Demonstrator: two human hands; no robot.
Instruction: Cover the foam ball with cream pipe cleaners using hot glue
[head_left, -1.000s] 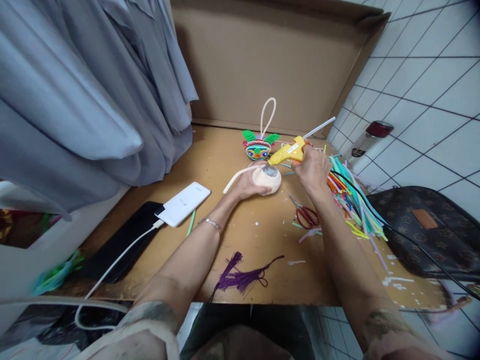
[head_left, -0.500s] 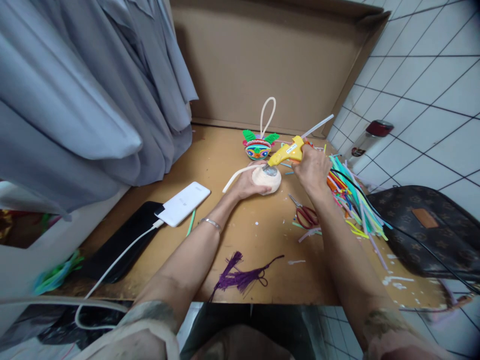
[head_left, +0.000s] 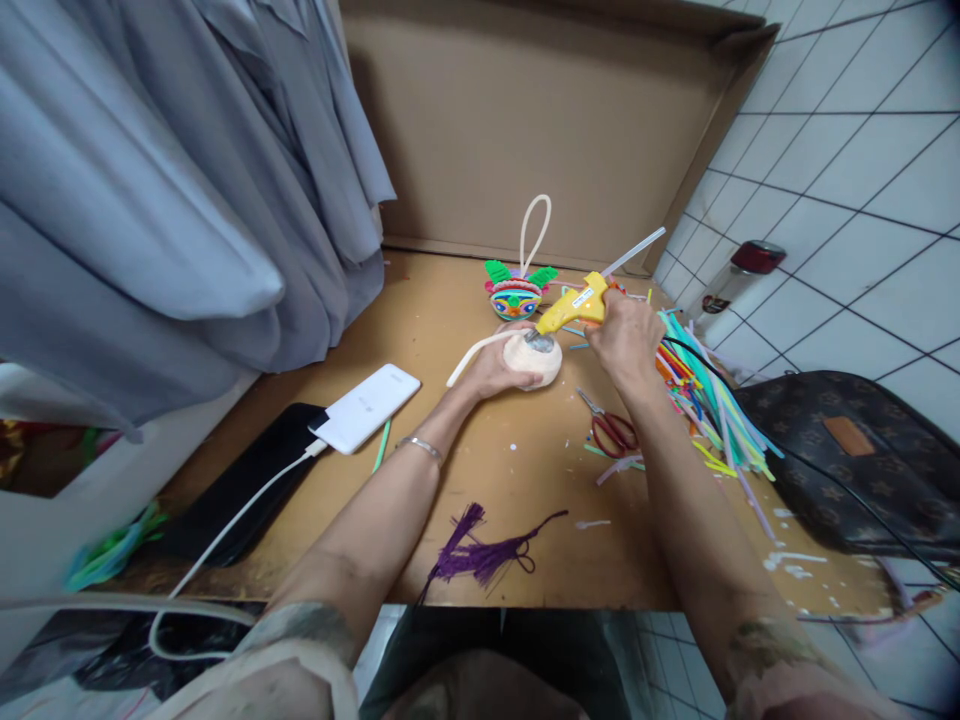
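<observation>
My left hand [head_left: 499,368] is closed around a cream, rounded ball [head_left: 538,372] that has a grey patch on top. A cream strip [head_left: 472,355] runs from the ball's top over that hand and ends in a loose tip to the left. In my right hand [head_left: 626,335] is a yellow glue gun [head_left: 574,303], with a clear stick jutting from its back. Its nozzle points down at the grey patch, at or very near the surface. Just behind the ball stands a colourful animal-face ornament [head_left: 516,297] with green ears and a cream loop.
Red-handled scissors [head_left: 613,432] and purple tassels [head_left: 484,555] lie nearer me. Colourful strips [head_left: 705,400] and a brown bag [head_left: 832,460] are at the right, with a black cable across them. A white phone or power bank [head_left: 367,407] sits left on a black object [head_left: 247,480].
</observation>
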